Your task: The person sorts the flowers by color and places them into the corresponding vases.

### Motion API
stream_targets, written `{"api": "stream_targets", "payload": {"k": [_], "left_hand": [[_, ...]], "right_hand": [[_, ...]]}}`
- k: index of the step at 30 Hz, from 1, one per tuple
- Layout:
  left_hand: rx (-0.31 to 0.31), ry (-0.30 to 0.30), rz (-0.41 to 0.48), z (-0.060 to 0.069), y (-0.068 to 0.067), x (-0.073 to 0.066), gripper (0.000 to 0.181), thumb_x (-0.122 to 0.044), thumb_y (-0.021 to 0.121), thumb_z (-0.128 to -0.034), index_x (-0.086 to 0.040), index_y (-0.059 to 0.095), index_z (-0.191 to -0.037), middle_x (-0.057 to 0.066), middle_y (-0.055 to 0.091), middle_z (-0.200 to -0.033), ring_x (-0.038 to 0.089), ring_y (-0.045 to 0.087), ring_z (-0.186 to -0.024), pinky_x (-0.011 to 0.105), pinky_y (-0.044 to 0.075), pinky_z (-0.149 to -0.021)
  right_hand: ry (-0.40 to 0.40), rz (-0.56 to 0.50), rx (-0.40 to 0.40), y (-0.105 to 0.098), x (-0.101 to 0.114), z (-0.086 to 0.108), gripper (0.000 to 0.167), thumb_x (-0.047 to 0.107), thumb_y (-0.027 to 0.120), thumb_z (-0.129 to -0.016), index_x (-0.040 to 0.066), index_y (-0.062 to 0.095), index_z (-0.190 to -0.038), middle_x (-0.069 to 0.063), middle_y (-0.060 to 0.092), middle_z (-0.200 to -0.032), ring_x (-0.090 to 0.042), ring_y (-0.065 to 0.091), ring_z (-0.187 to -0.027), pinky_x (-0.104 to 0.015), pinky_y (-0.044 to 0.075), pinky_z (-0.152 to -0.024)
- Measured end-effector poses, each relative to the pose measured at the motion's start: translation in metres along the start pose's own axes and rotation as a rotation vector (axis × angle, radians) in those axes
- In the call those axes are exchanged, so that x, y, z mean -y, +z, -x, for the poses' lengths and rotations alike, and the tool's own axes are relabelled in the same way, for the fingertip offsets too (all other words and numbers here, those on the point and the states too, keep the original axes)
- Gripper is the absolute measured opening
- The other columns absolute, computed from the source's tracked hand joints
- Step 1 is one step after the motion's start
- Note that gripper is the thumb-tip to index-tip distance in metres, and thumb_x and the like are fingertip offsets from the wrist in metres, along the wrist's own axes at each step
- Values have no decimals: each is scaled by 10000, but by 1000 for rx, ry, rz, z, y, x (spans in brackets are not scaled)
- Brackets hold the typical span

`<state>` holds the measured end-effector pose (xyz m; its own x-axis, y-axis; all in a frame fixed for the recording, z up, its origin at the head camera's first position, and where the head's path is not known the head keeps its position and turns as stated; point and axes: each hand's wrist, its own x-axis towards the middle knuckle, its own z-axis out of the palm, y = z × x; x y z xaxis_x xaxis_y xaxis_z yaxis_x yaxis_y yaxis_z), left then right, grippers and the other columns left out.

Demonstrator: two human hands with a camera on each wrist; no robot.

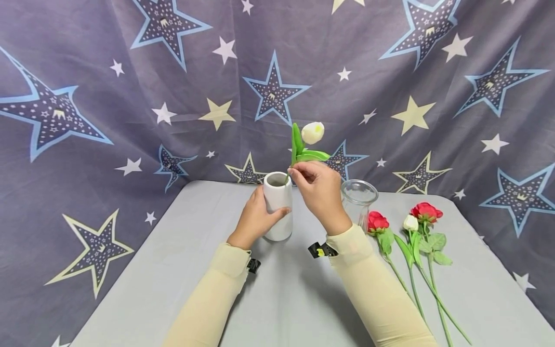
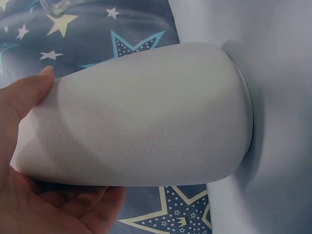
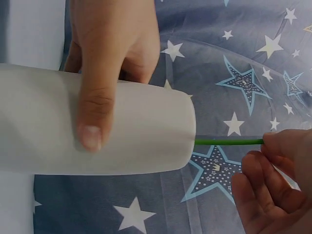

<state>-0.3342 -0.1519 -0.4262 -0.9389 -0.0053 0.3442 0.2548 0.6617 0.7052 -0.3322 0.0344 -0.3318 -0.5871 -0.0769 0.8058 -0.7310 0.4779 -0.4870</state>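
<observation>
A white vase [image 1: 278, 202] stands upright on the table, and my left hand [image 1: 257, 214] grips it from the left with the thumb across its front. In the left wrist view the vase [image 2: 146, 117] fills the middle, its base on the table. My right hand [image 1: 320, 190] pinches the green stem of a white artificial tulip [image 1: 312, 133] just above the vase's mouth. The stem's lower end is inside the vase, hidden. In the right wrist view the stem [image 3: 229, 142] runs from the rim to my right fingertips [image 3: 273, 141].
A clear glass vase [image 1: 360, 193] stands behind my right wrist. To the right lie a red rose [image 1: 378, 220], another red rose [image 1: 427, 212] and a white tulip [image 1: 410, 222], stems toward me. A star-patterned curtain [image 1: 195, 86] hangs behind the grey table [image 1: 173, 270].
</observation>
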Motion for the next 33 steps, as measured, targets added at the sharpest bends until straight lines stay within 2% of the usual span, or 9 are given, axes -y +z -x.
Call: {"api": "stream_targets", "payload": {"k": [7,18,21,27,30,33], "left_hand": [[-5,14,4,0,-1,1,924,-522,827,-840,-57,390,-1508,151,568,-1340,332,616,-1162,515,520,-980],[11,24,16,-2,-1,2,928,-507,824,-850,-61,369,-1524,136,552,-1364,314,608,-1182,511,515,-994],[-5,57,-12,-2,0,2,905,-475,837,-852,-36,385,-1502,146,565,-1337,314,617,-1161,498,520,-988],[-50,205,-40,-1,-1,3,880,-398,847,-869,44,397,-1483,205,587,-1277,343,648,-1096,502,555,-927],[-53,213,-35,0,-1,3,873,-399,840,-875,42,399,-1485,205,590,-1269,338,654,-1081,497,565,-904],[-44,179,-26,0,-1,3,874,-427,831,-875,26,403,-1487,196,590,-1277,332,650,-1093,497,561,-912]], "right_hand": [[-6,-7,53,7,-4,2,74,210,785,-940,145,820,-929,15,759,-901,-68,702,-772,-264,594,-691],[16,75,131,13,-4,3,76,200,799,-914,131,829,-925,-7,730,-921,-94,694,-773,-269,590,-696],[24,75,159,16,-3,2,69,200,799,-916,139,829,-926,-1,736,-953,-101,695,-801,-268,587,-705],[42,113,213,20,0,1,76,222,810,-905,150,836,-905,5,740,-967,-164,681,-839,-320,569,-738],[57,128,235,22,0,2,78,229,816,-899,155,842,-897,2,737,-973,-184,678,-863,-335,561,-752],[67,145,253,23,0,4,85,243,818,-901,163,844,-894,0,728,-977,-199,672,-883,-344,549,-758]]}}
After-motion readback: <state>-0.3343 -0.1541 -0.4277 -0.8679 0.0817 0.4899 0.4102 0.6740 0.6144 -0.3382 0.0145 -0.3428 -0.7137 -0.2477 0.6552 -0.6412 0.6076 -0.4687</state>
